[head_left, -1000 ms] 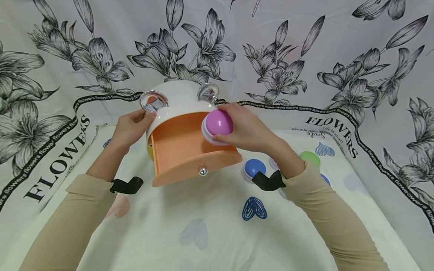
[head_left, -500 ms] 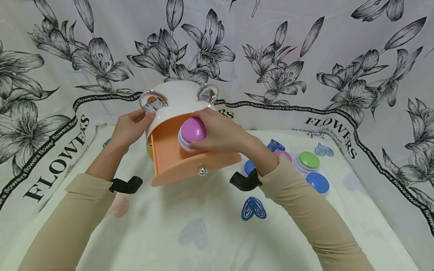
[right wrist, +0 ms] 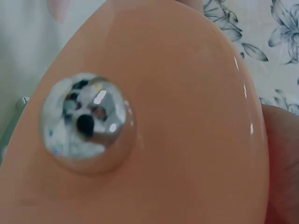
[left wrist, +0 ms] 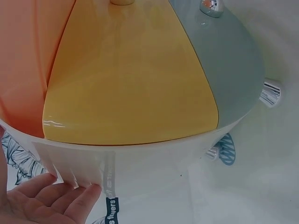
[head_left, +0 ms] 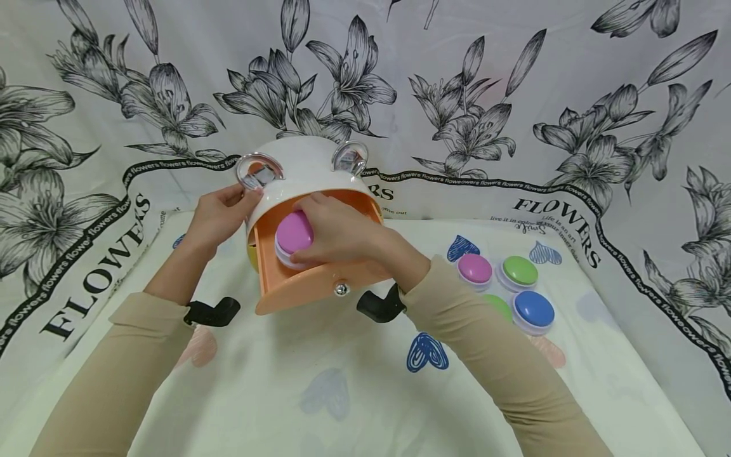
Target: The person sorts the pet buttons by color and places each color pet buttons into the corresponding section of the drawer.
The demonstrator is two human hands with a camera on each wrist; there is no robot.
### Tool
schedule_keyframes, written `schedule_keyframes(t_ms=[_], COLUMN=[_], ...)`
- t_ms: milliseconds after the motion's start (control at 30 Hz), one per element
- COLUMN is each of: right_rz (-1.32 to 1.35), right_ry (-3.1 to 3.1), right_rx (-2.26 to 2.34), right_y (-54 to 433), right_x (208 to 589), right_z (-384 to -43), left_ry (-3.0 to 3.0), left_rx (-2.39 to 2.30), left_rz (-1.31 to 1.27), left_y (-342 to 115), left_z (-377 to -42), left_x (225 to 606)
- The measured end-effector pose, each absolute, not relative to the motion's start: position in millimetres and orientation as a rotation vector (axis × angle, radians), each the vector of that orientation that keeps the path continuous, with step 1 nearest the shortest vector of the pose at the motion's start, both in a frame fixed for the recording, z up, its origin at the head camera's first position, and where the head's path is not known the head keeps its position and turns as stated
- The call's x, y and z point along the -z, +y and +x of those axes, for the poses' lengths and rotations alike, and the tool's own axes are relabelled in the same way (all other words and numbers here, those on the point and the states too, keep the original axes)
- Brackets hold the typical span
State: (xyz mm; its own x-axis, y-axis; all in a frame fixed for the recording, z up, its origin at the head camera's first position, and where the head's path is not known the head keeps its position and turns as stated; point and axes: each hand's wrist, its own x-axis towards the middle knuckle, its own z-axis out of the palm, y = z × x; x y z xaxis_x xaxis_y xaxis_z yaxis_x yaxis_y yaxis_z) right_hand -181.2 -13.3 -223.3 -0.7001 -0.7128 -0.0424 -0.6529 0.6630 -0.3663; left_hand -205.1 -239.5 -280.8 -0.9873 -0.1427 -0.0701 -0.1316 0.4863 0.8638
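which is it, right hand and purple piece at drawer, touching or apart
Touching: the head view shows the right hand gripping the purple piece, thumb on its pale rim.

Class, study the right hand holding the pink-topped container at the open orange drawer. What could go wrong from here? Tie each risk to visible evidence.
The right hand grips the pink-topped container between thumb and fingers; it might slip and knock the orange drawer.

The right wrist crosses the drawer's front edge and could bump it.

The left hand touches the white case with its fingertips; the case might shift if nudged.
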Motion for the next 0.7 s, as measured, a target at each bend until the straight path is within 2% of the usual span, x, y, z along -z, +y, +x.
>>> schedule_keyframes(t_ms=[700], right_rz=[-1.137], right_ry=[2.667], right_rx=[0.346], right_y=[-41.5], right_x=[233.4], right_z=[-188.4], left_ry=[-2.695], left_rx=[1.57], left_rz=[0.221], left_y=[-240.4], left_z=[-204.6], left_x=[279.5])
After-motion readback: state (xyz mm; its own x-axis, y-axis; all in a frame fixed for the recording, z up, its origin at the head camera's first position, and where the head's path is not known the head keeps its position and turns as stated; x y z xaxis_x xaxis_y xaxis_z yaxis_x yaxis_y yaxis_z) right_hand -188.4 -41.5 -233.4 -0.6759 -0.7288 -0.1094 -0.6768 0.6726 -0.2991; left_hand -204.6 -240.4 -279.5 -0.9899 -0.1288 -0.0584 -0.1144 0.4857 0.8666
